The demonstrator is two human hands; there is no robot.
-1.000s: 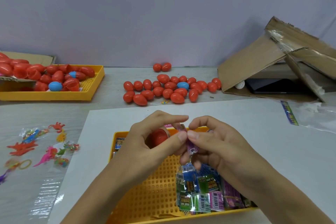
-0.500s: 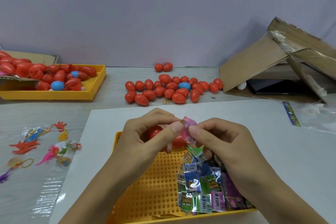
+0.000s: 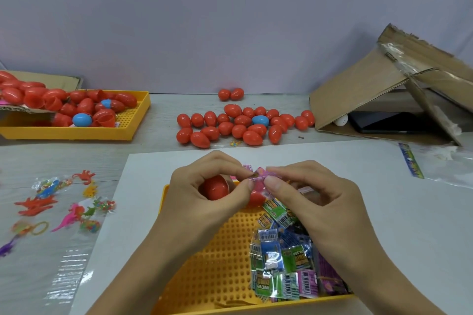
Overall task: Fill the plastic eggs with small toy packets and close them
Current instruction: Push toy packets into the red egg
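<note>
Pink packet (image 3: 261, 174) pinched between left hand (image 3: 204, 194), right hand (image 3: 317, 202).

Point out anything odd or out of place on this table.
The cardboard box at the far right lies torn and collapsed. One blue egg sits among the red eggs loose on the table, outside any tray.

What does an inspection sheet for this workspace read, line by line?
Surface: pale table; white sheet under the near yellow tray.
Job's things: red egg in left hand; pink packet pinched by both hands' fingers; toy packets in the near tray; closed eggs loose behind.
Clutter: far tray of egg halves; bagged toys at left; torn cardboard box.
Grippers: right hand on the packet.
Cables: nothing seen.
Surroundings: plain wall.
</note>
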